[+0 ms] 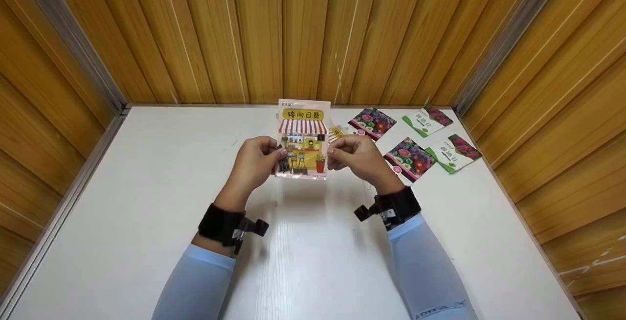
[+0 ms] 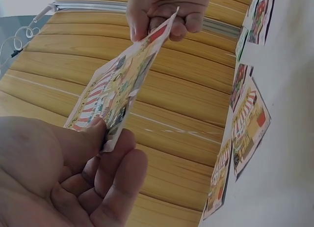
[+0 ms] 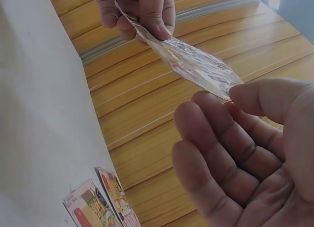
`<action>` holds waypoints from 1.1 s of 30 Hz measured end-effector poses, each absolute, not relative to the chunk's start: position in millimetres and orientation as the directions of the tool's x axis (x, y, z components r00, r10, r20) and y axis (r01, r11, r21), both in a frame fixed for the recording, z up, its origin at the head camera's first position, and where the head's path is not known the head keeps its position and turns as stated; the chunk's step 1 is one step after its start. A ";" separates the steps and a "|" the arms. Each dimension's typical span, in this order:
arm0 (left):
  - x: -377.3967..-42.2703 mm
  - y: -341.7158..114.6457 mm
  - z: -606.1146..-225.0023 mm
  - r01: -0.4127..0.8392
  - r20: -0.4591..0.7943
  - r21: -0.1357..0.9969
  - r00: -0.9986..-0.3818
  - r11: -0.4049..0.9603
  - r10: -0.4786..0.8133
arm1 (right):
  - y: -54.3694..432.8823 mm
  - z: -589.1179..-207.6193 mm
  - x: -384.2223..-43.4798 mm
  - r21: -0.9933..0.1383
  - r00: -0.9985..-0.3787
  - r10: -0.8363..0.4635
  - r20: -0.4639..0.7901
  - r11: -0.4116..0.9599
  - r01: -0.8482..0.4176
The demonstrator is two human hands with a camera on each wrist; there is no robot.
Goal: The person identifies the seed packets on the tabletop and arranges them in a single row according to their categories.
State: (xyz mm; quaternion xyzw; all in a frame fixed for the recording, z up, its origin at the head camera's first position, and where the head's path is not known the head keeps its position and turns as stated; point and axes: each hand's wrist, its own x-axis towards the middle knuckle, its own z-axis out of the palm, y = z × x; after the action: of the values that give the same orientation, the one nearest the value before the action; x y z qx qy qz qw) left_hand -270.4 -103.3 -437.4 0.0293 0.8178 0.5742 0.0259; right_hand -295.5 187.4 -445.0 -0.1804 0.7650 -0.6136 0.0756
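A pink seed packet with a striped awning and yellow label is held up over the white table, printed front toward the head camera. My left hand pinches its left edge, thumb on the front. At the opposite edge, my right hand pinches the packet between thumb and index finger. In the right wrist view, the other right fingers spread loosely below the packet. Partly hidden behind it, similar pink packets lie on the table, plainer in the left wrist view.
To the right on the white table lie two dark flower-print packets and two white-and-green packets. Wood-look panel walls rise behind the table and at both sides.
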 end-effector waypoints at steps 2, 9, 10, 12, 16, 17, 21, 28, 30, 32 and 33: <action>-273.5 -107.8 -441.0 0.009 -0.016 0.934 -0.998 0.358 0.067 | 187.9 -447.9 -298.2 -0.966 -0.925 -0.368 0.091 0.192 -0.171; -287.6 -133.2 -461.1 -0.039 -0.056 0.901 -0.998 0.432 0.028 | 189.1 -463.2 -307.0 -0.869 -0.951 -0.307 0.027 0.464 -0.174; -289.7 -137.7 -464.9 -0.051 -0.065 0.888 -0.998 0.457 0.015 | 189.7 -466.4 -308.3 -0.835 -0.955 -0.297 0.020 0.520 -0.180; -293.2 -146.6 -472.1 -0.075 -0.076 0.854 -0.997 0.515 -0.018 | 191.3 -472.5 -310.9 -0.764 -0.959 -0.284 0.007 0.617 -0.188; -297.4 -163.3 -485.4 -0.109 -0.088 0.778 -0.994 0.619 -0.065 | 196.0 -483.6 -314.3 -0.640 -0.965 -0.260 -0.026 0.746 -0.183; -297.9 -167.2 -487.9 -0.114 -0.085 0.760 -0.993 0.640 -0.077 | 197.4 -485.8 -314.5 -0.611 -0.967 -0.253 -0.037 0.772 -0.178; -299.4 -182.6 -495.6 -0.157 -0.065 0.676 -0.986 0.720 -0.155 | 202.3 -491.5 -311.0 -0.491 -0.967 -0.227 -0.113 0.859 -0.145; -299.6 -213.7 -504.5 -0.239 -0.063 0.572 -0.967 0.785 -0.249 | 207.0 -492.2 -304.3 -0.420 -0.961 -0.204 -0.187 0.901 -0.109; -299.3 -223.1 -507.9 -0.246 -0.062 0.559 -0.965 0.792 -0.256 | 207.4 -491.0 -303.6 -0.423 -0.960 -0.202 -0.195 0.900 -0.103; -299.2 -231.7 -511.7 -0.256 -0.073 0.560 -0.963 0.788 -0.260 | 207.9 -490.2 -303.4 -0.428 -0.959 -0.202 -0.201 0.898 -0.100; -299.0 -235.4 -513.0 -0.262 -0.081 0.562 -0.962 0.785 -0.262 | 207.9 -489.9 -303.5 -0.429 -0.958 -0.205 -0.200 0.897 -0.102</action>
State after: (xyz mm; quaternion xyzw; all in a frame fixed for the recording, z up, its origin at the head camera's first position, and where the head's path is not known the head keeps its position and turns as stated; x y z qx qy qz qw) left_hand -299.0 -235.4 -513.0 -0.1387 0.9446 0.2974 -0.0006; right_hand -303.5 207.9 -489.9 -0.0795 0.9664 -0.2122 0.1210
